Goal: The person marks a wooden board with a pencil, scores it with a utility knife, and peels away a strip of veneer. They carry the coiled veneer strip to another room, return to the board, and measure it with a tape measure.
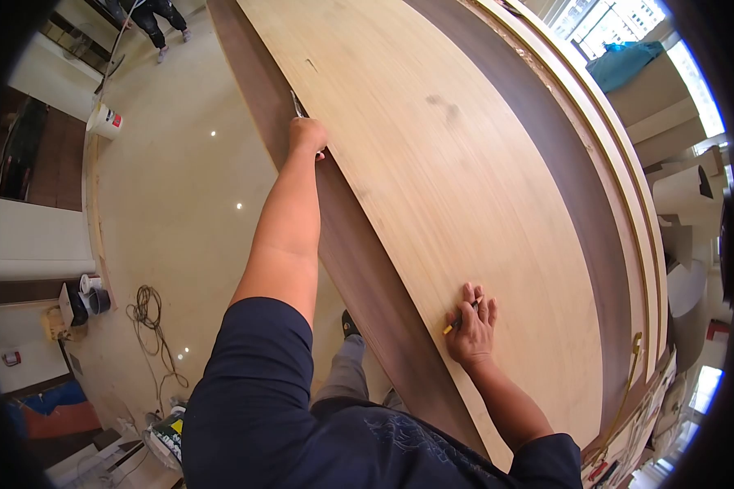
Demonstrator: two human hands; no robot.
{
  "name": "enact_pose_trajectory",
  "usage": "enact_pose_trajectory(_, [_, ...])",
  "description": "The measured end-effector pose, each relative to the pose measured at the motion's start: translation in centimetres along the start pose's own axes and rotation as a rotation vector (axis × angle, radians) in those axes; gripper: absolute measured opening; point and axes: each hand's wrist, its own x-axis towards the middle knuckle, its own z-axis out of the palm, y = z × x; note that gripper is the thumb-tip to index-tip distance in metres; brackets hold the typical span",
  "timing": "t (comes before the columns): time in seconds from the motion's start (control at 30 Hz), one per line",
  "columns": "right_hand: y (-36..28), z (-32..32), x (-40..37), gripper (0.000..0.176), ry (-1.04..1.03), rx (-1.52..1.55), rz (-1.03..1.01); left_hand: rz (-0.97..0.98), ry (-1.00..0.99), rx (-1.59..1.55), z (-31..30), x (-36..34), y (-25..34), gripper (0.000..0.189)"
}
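A long light wood board [432, 147] lies on a darker brown board [359, 269]. At the light board's left edge, my left hand [307, 137] is closed around a thin metal tool [297, 104], whose tip points away from me along that edge. My right hand [471, 332] rests on the light board nearer to me, with a dark pencil [451, 328] with a yellow end held between its fingers. A small dark mark [310, 63] and a faint smudge [444, 104] show on the light board.
A person [156, 20] stands at the upper left. On the floor are a white bucket [104, 121], a coiled cable [147, 314] and a container [168, 432]. A yellow strip [634, 350] lies at the right edge, and a blue cloth [624, 65] is near the windows.
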Motion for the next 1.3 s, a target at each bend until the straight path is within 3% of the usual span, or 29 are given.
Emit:
enact_pose_trajectory(0.2, [0.1, 0.1, -0.1, 0.018, 0.044, 0.038, -0.013, -0.035, 0.043, -0.119, 1.4, -4.5, -1.6, 0.007])
enact_pose_trajectory(0.77, [1.0, 0.8, -1.0, 0.025, 0.148, 0.130, -0.066, -0.013, 0.100, -0.174, 9.2, -21.2, -8.6, 0.008])
enact_pose_trajectory(0.87, [0.9, 0.2, -1.0, 0.027, 0.129, 0.131, -0.062, 0.016, -0.004, -0.128, 10.9, -21.5, -10.7, 0.010])
enact_pose_trajectory(1.1, [1.1, 1.6, -1.2, 0.028, 0.183, 0.140, -0.060, 0.009, 0.077, -0.145, 11.1, -24.1, -10.5, 0.012])
enact_pose_trajectory(1.23, [3.2, -0.3, -7.5, 0.028, 0.146, 0.219, -0.099, 0.010, 0.024, -0.119, 11.5, -22.5, -11.7, 0.010])
enact_pose_trajectory(1.3, [6.4, -1.4, -15.0, 0.025, 0.021, 0.158, -0.091, 0.008, 0.022, -0.131, 11.6, -23.0, -11.2, 0.009])
